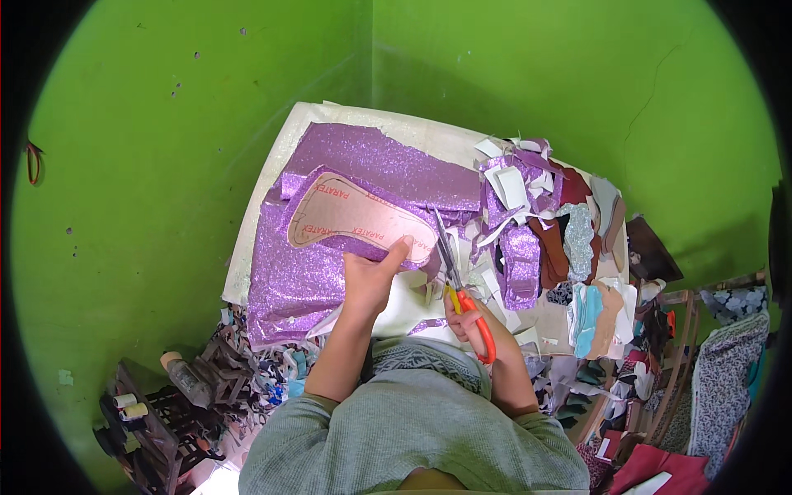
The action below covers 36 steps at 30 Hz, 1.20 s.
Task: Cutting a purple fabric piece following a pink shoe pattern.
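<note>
My left hand (373, 276) grips a pale shoe insole (346, 216) with printed lettering, its thumb pressed on the narrower right end. A margin of purple glitter fabric (301, 202) shows around the insole's outline. In my right hand (464, 320) are scissors (448, 252) with orange and yellow handles. Their blades point up and away, beside the insole's right end; they look slightly apart. Under the insole, a large purple glitter sheet (285, 280) covers the left part of the white table (257, 219).
Purple and white offcuts (510, 186) pile up at the table's right. Beside them lie a stack of purple glitter pieces (520, 264) and brown, silver and turquoise cut pieces (587, 318). Scraps (268, 363) and a wooden rack with thread spools (132, 408) stand lower left. Green walls border the table.
</note>
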{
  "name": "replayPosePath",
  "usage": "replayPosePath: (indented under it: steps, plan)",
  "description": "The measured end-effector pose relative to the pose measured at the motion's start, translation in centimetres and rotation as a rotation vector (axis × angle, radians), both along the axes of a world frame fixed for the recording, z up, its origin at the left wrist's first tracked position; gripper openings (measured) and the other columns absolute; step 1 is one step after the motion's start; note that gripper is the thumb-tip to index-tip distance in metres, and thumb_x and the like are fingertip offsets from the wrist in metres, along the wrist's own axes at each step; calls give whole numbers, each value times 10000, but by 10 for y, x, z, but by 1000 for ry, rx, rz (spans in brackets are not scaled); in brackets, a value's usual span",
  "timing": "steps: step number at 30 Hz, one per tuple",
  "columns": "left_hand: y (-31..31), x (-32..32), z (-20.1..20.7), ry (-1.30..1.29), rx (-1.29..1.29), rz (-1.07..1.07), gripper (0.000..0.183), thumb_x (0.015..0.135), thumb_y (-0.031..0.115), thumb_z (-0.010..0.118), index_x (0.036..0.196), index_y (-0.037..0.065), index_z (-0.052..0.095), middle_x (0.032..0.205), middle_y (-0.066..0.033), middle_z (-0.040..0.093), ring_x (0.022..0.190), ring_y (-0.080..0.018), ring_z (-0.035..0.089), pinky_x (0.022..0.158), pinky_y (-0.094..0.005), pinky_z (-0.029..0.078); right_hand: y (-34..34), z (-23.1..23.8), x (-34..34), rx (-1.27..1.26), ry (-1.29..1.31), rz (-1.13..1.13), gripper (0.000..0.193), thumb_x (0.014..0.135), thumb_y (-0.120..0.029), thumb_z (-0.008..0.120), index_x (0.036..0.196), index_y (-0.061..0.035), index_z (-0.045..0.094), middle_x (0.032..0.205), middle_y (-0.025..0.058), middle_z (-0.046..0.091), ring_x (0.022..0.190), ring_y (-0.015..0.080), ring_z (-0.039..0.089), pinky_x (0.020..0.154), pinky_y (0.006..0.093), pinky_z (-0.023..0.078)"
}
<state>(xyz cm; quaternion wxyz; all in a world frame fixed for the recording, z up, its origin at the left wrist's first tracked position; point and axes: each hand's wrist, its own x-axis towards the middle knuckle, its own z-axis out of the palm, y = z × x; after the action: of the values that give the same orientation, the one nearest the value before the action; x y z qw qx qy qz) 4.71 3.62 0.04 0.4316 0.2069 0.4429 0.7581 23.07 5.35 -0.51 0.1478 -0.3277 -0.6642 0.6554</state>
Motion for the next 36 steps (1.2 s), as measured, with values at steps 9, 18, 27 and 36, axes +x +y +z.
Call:
replayPosePath:
  steps: [9, 18, 27, 36]
  plan:
    - [-1, 5, 2, -39, 13, 24, 186, 721, -5, 628, 887, -7, 544, 814, -62, 584, 703, -112, 566, 598, -239, 461, -3, 3, -1, -205, 22, -39, 729, 652, -749, 427, 919, -70, 408, 688, -43, 324, 548, 42, 265, 464, 185, 228]
    - [-5, 7, 7, -52, 39, 19, 171, 735, -1, 623, 895, -29, 567, 838, -82, 597, 726, -128, 576, 640, -253, 470, -1, 5, 4, -218, -14, -37, 763, 629, -760, 439, 966, -76, 420, 710, -46, 351, 549, 44, 265, 473, 189, 238]
    - [-6, 7, 8, -49, 36, 1, 173, 734, -5, 621, 896, -35, 569, 837, -87, 599, 727, -132, 578, 651, -257, 474, 1, -4, 15, -236, 7, -15, 441, 760, -463, 498, 978, -84, 446, 712, -55, 410, 552, 46, 292, 481, 190, 245]
    - [-9, 7, 11, 12, 27, 0, 182, 727, -23, 619, 897, -20, 553, 847, -69, 581, 756, -121, 561, 665, -241, 461, -3, 5, 16, -229, -24, -28, 329, 750, -310, 477, 998, -94, 460, 741, -55, 448, 549, 36, 302, 485, 184, 239]
